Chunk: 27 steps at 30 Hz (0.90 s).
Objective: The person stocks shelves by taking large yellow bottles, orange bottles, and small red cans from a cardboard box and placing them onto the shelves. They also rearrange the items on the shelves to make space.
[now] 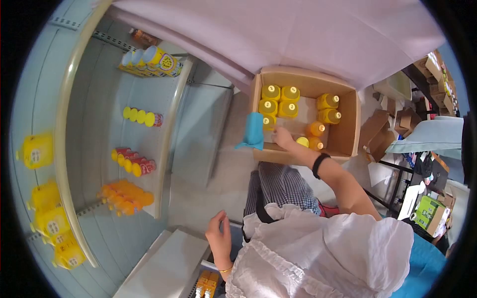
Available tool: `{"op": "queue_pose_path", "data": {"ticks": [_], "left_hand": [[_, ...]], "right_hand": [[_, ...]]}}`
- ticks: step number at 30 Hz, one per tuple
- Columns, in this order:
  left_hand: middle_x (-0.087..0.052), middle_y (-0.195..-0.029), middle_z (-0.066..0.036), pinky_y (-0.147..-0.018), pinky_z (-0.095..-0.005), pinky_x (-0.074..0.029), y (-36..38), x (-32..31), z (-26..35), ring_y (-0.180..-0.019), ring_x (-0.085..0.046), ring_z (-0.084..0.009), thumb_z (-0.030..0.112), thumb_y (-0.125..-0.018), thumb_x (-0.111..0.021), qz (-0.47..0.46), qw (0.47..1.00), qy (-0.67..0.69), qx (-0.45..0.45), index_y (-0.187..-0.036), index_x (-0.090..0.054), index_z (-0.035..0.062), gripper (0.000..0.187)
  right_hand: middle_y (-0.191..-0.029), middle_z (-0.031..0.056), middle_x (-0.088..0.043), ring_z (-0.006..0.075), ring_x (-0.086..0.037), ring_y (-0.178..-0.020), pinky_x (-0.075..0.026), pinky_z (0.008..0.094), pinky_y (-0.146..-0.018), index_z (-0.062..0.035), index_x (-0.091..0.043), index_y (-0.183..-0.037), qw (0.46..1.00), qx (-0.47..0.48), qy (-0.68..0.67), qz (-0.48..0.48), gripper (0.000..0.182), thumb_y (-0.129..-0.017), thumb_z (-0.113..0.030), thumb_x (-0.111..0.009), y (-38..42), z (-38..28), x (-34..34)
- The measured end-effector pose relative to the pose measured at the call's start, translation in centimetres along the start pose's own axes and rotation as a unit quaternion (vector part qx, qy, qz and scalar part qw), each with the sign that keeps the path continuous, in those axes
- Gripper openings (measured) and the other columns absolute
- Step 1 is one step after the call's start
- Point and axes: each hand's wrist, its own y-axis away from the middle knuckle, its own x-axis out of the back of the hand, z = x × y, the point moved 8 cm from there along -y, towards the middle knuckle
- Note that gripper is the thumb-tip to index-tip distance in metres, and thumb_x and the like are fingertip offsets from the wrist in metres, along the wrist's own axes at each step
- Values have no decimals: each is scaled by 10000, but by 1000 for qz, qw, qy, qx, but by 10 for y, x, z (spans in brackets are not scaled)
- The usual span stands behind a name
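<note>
My right hand (283, 138), below a black wristband, reaches over the near wall of a cardboard box (352, 121). Its fingers are curled beside a yellow bottle (269, 122) at the box's left side; whatever they hold, if anything, is too small to make out. More yellow bottles (289, 93) stand upright on the left and right of the box. Orange bottles (316, 129) and a yellow-lidded container (302, 142) are to the right of that hand. My left hand (219, 238) hangs near the lower shelf, empty, with thumb and fingers apart.
A blue cloth (254, 130) drapes over the box's left edge. Shelves (171, 104) on the left bear cans, red containers (133, 163), orange bottles (126, 196) and yellow jugs (38, 150). A low shelf (166, 263) lies below. Pink fabric (298, 35) hangs behind the box.
</note>
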Motion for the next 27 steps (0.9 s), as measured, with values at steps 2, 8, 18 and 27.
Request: {"op": "queue_pose_path", "data": {"ticks": [2, 8, 18, 27], "left_hand": [[-657, -942, -176, -778, -356, -488, -9, -10, 5, -863, -642, -305, 63, -862, -586, -16, 1000, -7, 12, -1025, -617, -23, 188], [-652, -965, -175, -786, -366, -485, -21, -16, 12, -887, -637, -308, 62, -856, -585, -20, 997, -39, 61, -1052, -608, -17, 213], [-637, -985, -189, -803, -386, -483, -20, -20, 11, -938, -621, -338, 70, -848, -599, -4, 995, -37, 89, -1100, -594, -4, 262], [-639, -1010, -187, -797, -393, -483, -18, -28, 11, -942, -621, -337, 100, -849, -608, -14, 994, -51, 97, -1101, -591, -2, 273]], "right_hand": [[-968, 201, -640, 347, -627, -880, -502, 418, -759, -63, -480, -1252, 999, -33, 9, -23, 461, -809, -142, -579, -20, -11, 5], [-1068, 220, -616, 379, -591, -997, -481, 447, -848, -66, -488, -1227, 986, -58, 74, -139, 418, -821, -137, -558, -50, -33, -1], [-996, 206, -632, 366, -608, -939, -482, 461, -803, -133, -506, -1150, 992, -75, 2, -102, 392, -795, -187, -662, -61, -17, -1], [-912, 187, -654, 386, -619, -875, -491, 471, -761, -144, -575, -1066, 997, -76, 26, -10, 360, -727, -212, -677, -13, 25, 30]]}}
